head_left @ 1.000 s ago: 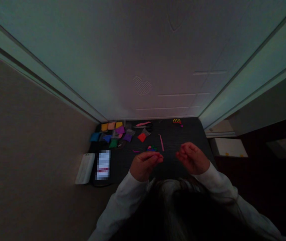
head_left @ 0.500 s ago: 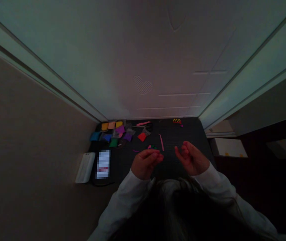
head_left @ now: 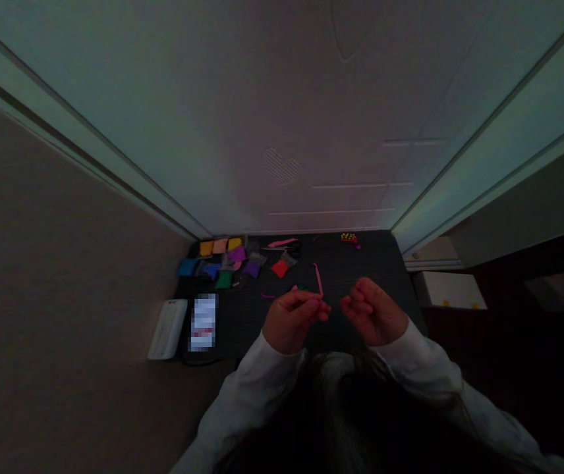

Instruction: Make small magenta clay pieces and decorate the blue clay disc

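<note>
My left hand [head_left: 292, 321] is raised over the dark table [head_left: 257, 322], thumb and fingertips pinched together. Whatever lies in that pinch is too small and dim to name. Across a narrow gap, my right hand [head_left: 375, 313] has its fingers curled against the thumb, and I cannot make out anything in them. Just beyond the left fingertips lies a slim pink tool [head_left: 318, 279] with a bent tip. Small green and pink pieces [head_left: 300, 288] lie partly hidden behind my left hand. A thin purple strip [head_left: 268, 296] rests beside it.
Several coloured packets [head_left: 223, 280] cluster at the back left, with a red packet [head_left: 279, 268] nearer the middle. Scissors [head_left: 282, 248] and a pink tool [head_left: 282, 243] lie behind it. A lit phone [head_left: 203, 322] is at left. Yellow-and-red beadlike pieces [head_left: 348, 237] sit near the wall.
My left hand has shifted slightly right, and the gap between the hands is narrower. The right hand's fingers have curled in more. Items on the table stay where they were.
</note>
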`<state>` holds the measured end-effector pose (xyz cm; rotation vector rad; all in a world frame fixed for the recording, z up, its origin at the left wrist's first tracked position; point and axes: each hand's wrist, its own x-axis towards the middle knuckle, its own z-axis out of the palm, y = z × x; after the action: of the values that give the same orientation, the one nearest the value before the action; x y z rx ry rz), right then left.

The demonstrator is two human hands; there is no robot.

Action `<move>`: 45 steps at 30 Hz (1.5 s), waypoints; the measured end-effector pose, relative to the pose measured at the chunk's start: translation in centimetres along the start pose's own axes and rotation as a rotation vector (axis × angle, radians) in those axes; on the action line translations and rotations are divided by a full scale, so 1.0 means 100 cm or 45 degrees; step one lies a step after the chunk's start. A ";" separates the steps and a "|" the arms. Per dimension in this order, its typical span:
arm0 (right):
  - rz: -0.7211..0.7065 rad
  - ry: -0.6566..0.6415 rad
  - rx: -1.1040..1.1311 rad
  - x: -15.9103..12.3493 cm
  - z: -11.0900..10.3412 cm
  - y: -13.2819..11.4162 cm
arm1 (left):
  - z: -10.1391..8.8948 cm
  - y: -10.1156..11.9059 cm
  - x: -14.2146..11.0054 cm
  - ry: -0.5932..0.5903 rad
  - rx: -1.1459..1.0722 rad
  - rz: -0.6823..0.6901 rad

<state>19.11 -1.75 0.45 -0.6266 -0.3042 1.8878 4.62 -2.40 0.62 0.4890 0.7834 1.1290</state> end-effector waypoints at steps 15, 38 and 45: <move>0.019 0.047 -0.095 0.000 0.001 0.001 | 0.009 0.006 -0.003 0.059 0.028 -0.013; 0.039 0.104 -0.085 0.002 -0.007 0.007 | -0.003 -0.002 0.005 -0.035 -0.336 0.038; 0.051 0.141 -0.087 0.004 -0.010 0.007 | -0.005 -0.004 0.007 0.209 -0.339 -0.065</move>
<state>18.97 -1.79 -0.80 -0.7857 -0.2868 1.8789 4.61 -1.93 -0.14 0.1543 0.7689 1.2155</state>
